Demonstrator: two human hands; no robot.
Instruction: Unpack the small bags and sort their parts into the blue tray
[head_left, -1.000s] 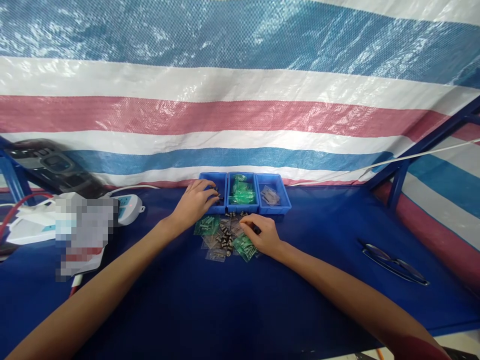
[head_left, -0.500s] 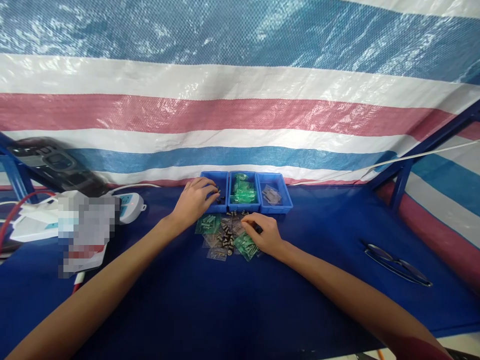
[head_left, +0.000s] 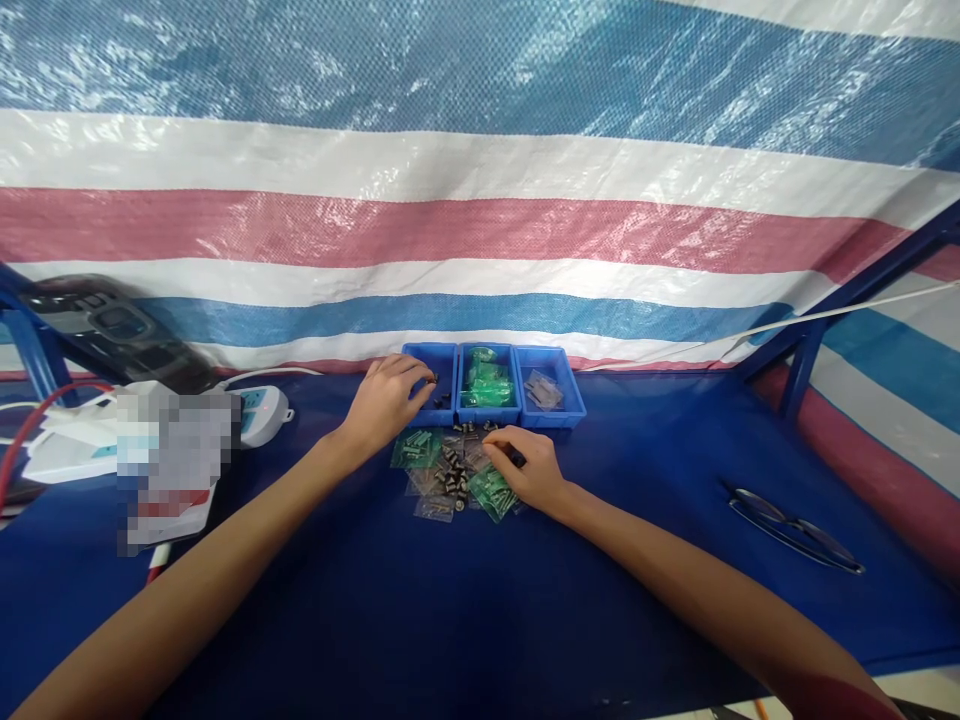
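My left hand hovers at the left blue bin, closed, with a small dark metal fitting between its fingertips. A few similar dark pieces lie inside that bin. My right hand is closed above the right side of the pile, and a small black part shows in its curled fingers. Beneath and between the hands lie loose dark-and-silver fittings, a green bag of small pieces, another green bag and clear bags. The fingertips of my right hand partly cover the pile.
The middle bin holds green bags; the right bin holds clear bags. Eyeglasses rest on the blue table at right. A white power strip, cables and a blurred-out object stand at left. Striped sheeting hangs behind.
My left hand has drawn back slightly to the left and up from the bin, with the dark fitting at its fingertips. My right hand is nearly still.
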